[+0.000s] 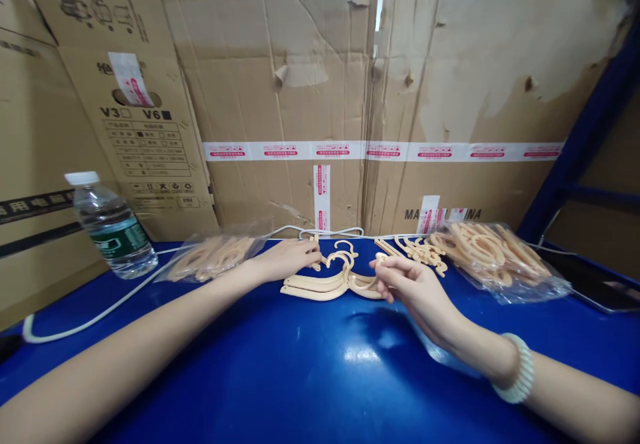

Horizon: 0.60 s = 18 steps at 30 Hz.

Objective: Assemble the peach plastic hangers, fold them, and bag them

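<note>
A small stack of cream plastic hangers lies on the blue table, hooks pointing away from me. My left hand rests on the stack's left end, fingers curled over a hanger near its hook. My right hand, with a white bead bracelet at the wrist, pinches a small cream plastic piece at the stack's right end. Loose cream hooks lie just beyond my right hand.
A clear bag of cream hanger parts lies at the right, another bag at the left. A water bottle stands far left. A white cable runs along the table. Cardboard boxes wall the back; a blue shelf post rises at right.
</note>
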### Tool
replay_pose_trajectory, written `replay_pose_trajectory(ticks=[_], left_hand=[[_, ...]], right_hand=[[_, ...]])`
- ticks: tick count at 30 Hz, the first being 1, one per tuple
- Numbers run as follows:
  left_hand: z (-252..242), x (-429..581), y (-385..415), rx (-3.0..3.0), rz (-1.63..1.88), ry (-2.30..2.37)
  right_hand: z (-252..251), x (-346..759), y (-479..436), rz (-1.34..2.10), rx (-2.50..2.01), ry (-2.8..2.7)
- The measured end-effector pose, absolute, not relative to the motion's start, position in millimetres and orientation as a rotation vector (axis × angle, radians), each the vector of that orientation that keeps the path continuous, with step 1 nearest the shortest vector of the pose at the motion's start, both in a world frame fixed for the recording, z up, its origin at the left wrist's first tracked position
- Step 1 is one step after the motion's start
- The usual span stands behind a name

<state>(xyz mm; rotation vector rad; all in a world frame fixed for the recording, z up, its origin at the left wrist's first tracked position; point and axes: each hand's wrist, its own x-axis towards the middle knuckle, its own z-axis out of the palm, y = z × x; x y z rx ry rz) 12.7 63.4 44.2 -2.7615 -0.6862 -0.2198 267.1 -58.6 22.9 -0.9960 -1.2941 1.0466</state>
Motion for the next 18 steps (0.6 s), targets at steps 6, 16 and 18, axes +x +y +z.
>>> replay_pose_trajectory(ticks=[6,16,18], left_hand=[[51,5,52,-2.788,-0.530,-0.671],[39,34,-26,-2.855,-1.339,-0.509],[36,39,-41,-2.960,-1.493,-0.530]], right_hand=[[13,252,-76,1.399,-0.873,-1.192],[11,252,-86,1.505,-0.809,-1.107],[12,252,-86,1.506,-0.826,-1.101]])
